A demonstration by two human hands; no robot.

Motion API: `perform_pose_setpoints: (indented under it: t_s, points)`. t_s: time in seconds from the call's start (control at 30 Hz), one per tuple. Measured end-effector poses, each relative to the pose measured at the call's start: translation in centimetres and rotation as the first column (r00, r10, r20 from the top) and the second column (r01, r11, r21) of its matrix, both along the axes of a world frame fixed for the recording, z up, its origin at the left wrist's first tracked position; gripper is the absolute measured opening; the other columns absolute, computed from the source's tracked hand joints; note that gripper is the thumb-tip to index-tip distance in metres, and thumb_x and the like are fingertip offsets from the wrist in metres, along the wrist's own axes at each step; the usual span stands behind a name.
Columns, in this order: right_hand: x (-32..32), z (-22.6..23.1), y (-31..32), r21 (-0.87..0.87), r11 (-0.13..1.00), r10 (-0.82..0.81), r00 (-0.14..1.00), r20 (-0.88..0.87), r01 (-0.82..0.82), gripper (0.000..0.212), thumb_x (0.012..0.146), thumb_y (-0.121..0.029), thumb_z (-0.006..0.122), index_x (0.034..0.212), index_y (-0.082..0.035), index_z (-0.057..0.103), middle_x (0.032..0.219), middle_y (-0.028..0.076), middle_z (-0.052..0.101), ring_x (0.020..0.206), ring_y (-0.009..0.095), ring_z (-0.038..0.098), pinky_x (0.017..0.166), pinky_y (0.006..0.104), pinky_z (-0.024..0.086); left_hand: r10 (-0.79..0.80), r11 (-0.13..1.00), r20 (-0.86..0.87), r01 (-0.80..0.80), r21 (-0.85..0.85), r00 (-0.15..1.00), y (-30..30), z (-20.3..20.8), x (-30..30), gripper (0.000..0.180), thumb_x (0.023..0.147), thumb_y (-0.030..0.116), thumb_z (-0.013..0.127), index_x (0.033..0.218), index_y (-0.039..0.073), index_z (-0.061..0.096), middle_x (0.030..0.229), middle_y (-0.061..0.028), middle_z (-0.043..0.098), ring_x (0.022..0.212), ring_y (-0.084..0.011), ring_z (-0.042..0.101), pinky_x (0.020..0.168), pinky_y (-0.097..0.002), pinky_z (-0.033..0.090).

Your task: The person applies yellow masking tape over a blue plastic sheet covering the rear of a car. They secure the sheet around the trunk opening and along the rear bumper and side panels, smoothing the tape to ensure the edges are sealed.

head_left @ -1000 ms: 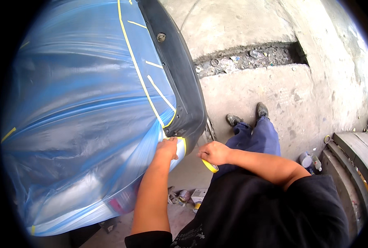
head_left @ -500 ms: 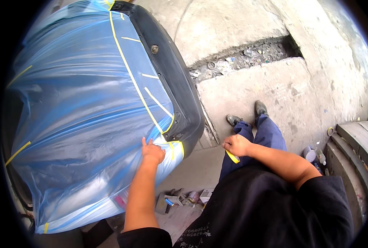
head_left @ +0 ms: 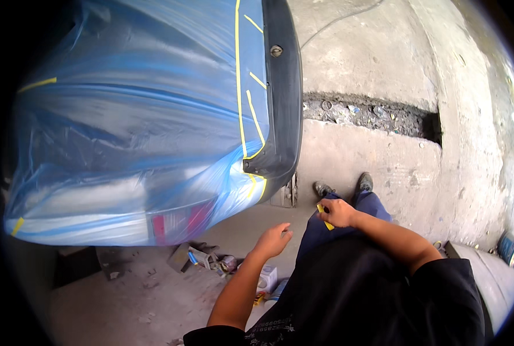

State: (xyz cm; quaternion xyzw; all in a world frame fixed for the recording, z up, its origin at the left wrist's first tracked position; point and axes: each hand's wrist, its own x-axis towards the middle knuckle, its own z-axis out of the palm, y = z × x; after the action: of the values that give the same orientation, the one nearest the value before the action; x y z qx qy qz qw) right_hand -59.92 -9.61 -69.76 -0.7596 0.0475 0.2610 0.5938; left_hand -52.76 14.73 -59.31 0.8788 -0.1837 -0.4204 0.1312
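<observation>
My right hand (head_left: 339,213), in front of my thighs, is closed around a roll of yellow masking tape (head_left: 329,225). My left hand (head_left: 273,240) hangs in the air between the car and my body, loosely curled, with nothing visible in it. To the left a car lies under translucent blue plastic sheeting (head_left: 118,135). A long yellow tape strip (head_left: 239,81) runs along the sheet's edge, with shorter pieces beside it. The dark bumper (head_left: 284,98) is bare beyond that edge. Through the film a red tail light (head_left: 198,217) shows at the near corner.
A trench with rubble and litter (head_left: 378,115) cuts across the concrete floor ahead of my shoes (head_left: 365,182). Assorted clutter (head_left: 202,258) and a white box (head_left: 267,279) lie on the floor below my left arm. A blue bucket (head_left: 510,249) stands at the far right.
My left hand has come away from the taped corner of the sheet and back toward my body. The view has shifted, and my right hand still holds the tape roll.
</observation>
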Motion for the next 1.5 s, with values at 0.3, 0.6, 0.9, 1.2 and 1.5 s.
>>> perform_pose_setpoints:
  t_s: [0.3,0.6,0.9,1.2,1.5]
  points:
    - [2.4,2.5,4.0,-0.079,0.984,0.161,0.986,0.042,-0.157,0.053,0.084,-0.024,0.059,0.129,0.001,0.047,0.09,0.021,0.068,0.084,0.036,0.067,0.081,0.042,0.051,0.49,0.866,-0.086,-0.496,-0.068,0.867,9.0,-4.0,-5.8,0.045,0.091,0.031,0.059,0.127,0.003,0.056,0.119,-0.0193,0.063,0.111,-0.0293,0.061,0.094,-0.0364,0.047]
    - [11.7,0.3,6.6,0.08,0.908,-0.385,0.895,-0.225,0.411,0.061,0.09,-0.011,0.051,0.146,-0.003,0.029,0.083,0.012,0.069,0.06,0.017,0.06,0.059,0.0306,0.051,0.712,0.697,-0.005,-0.705,0.135,0.703,26.2,-10.5,-16.8,0.041,0.087,0.033,0.057,0.116,0.003,0.063,0.109,-0.0208,0.066,0.103,-0.0334,0.064,0.092,-0.0403,0.048]
    - [22.5,-3.8,11.3,0.387,0.871,-0.203,0.939,-0.276,0.302,0.043,0.087,-0.016,0.059,0.127,-0.003,0.05,0.105,0.011,0.066,0.07,0.015,0.06,0.063,0.0294,0.048,0.175,0.981,0.203,-0.153,-0.118,0.963,28.6,-8.4,-25.2,0.023,0.087,0.024,0.054,0.09,0.003,0.064,0.09,-0.019,0.064,0.091,-0.0363,0.062,0.083,-0.0429,0.049]
    - [25.9,-2.8,12.8,0.224,0.973,0.008,0.968,-0.249,0.049,0.043,0.086,-0.026,0.057,0.122,-0.003,0.055,0.1,0.013,0.067,0.076,0.021,0.064,0.073,0.0332,0.05,0.83,0.55,0.005,-0.821,0.154,0.557,13.7,-2.6,-18.5,0.047,0.092,0.033,0.051,0.122,-0.003,0.056,0.119,-0.0229,0.061,0.112,-0.033,0.059,0.095,-0.0373,0.046]
    - [24.6,-4.7,11.9,0.368,0.922,-0.037,0.972,-0.231,0.122,0.048,0.083,-0.019,0.061,0.127,-0.004,0.05,0.097,0.012,0.065,0.072,0.017,0.061,0.064,0.0318,0.049,0.785,0.62,0.015,-0.785,0.001,0.62,13.3,-8.7,-23.3,0.043,0.091,0.034,0.055,0.12,0.002,0.059,0.116,-0.0209,0.062,0.111,-0.0328,0.059,0.092,-0.0406,0.047]
